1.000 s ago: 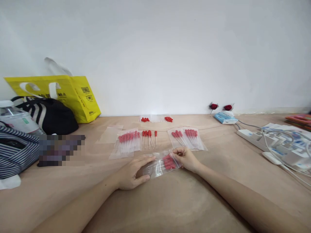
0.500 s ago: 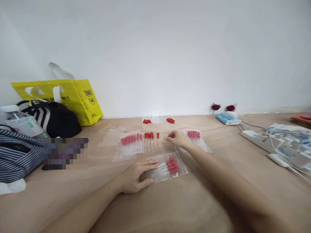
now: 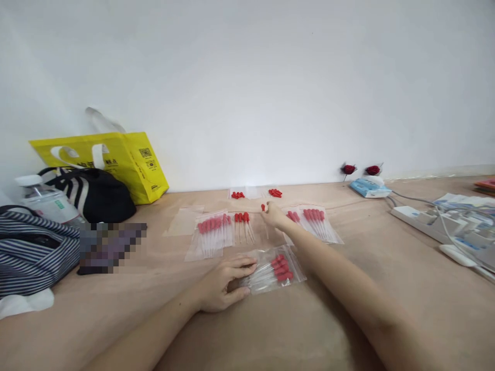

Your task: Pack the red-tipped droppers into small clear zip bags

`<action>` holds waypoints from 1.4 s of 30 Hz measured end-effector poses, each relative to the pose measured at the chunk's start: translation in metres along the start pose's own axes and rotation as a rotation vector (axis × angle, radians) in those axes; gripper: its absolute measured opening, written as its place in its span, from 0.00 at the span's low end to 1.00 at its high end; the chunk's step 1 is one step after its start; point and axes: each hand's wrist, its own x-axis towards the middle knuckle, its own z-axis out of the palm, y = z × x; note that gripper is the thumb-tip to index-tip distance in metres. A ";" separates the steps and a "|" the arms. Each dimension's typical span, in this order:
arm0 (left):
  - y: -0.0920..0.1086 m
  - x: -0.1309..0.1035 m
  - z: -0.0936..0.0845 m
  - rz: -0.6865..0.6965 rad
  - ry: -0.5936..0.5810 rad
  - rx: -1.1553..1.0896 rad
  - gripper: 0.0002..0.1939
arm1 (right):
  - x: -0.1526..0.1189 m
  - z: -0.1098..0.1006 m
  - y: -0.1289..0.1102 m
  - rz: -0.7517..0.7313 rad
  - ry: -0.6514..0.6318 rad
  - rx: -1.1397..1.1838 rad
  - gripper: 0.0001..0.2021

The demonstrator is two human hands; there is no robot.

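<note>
A clear zip bag [image 3: 257, 283] with several red-bulbed droppers [image 3: 282, 267] inside lies flat in front of me. My left hand [image 3: 226, 283] rests at its left end, thumb and fingers spread, touching the plastic. Farther back, my right hand [image 3: 276, 215] pinches a single dropper [image 3: 263, 208], its red bulb showing beside the fingertips and its pale stem pointing down. Just left of it lie three loose droppers [image 3: 242, 217] side by side. More bagged droppers flank them, one filled bag [image 3: 211, 226] on the left and another [image 3: 315, 219] on the right, partly behind my right arm.
Small red bulbs [image 3: 275, 193] lie on plastic by the wall. At left are a yellow bag [image 3: 135, 170], a black pouch [image 3: 102, 193], a bottle [image 3: 54, 203] and a striped bag [image 3: 36, 252]. A tissue pack [image 3: 370, 188] and a power strip [image 3: 415, 219] stand at right.
My right hand has closed on the rightmost loose dropper and shifted it right, away from the other three. My left hand stays on the bag. The whole view has shifted slightly.
</note>
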 end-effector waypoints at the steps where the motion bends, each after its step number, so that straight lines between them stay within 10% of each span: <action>1: 0.000 0.000 0.000 -0.001 -0.002 0.001 0.23 | -0.006 -0.009 0.007 -0.009 0.034 0.052 0.14; 9: -0.006 0.002 0.004 -0.019 0.033 0.001 0.22 | -0.078 -0.063 0.071 0.010 0.181 0.750 0.14; 20: 0.001 0.001 0.000 -0.031 0.045 0.007 0.26 | -0.108 -0.053 0.072 0.153 0.253 0.853 0.17; 42: -0.005 0.001 0.004 -0.008 0.077 -0.049 0.28 | -0.111 -0.035 0.047 0.031 -0.473 0.812 0.21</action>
